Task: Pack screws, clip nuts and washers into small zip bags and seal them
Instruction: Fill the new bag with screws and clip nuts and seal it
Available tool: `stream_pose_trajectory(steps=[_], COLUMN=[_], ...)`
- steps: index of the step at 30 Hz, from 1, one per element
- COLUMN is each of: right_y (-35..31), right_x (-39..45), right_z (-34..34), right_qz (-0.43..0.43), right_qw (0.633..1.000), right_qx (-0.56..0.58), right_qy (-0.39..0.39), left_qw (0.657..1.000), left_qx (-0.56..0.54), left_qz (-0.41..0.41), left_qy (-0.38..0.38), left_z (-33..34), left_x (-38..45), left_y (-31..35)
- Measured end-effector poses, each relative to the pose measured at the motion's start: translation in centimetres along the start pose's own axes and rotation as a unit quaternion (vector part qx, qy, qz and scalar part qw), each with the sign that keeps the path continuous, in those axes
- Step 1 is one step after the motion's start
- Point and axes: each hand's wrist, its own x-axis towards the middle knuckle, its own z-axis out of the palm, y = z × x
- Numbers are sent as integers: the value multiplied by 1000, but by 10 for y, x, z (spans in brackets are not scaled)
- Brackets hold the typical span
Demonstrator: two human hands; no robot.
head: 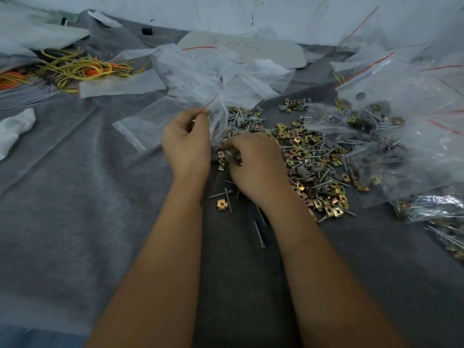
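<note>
Head view, left hand [187,141] pinching zip bag [216,106] upright, right hand [253,164] curled over clip nuts [222,156]

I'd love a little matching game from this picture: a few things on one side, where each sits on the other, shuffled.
Things:
1. left hand
2. right hand
3. yellow wires
4. filled bags

Places or states:
A. far left of the cloth
B. pinching a small clear bag by its red-lined top
C. piled at the right
D. down among loose screws and clip nuts

Pairs: 1-B, 2-D, 3-A, 4-C
</note>
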Motion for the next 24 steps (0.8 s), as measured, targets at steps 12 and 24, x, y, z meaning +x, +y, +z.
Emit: stream_pose_trajectory(steps=[12, 24], right_y=[0, -2], right_x=[0, -1], right_z=[-6, -9], right_qz=[61, 43], right_qw=[998, 946], right_qx=[26, 201], right_qy=[10, 252], left_qw=[998, 988], left_qx=[0, 40], left_qz=[-11, -13], left_qy=[-58, -148], left_z=[2, 2], left_x=[-2, -10], left_y=[1, 5])
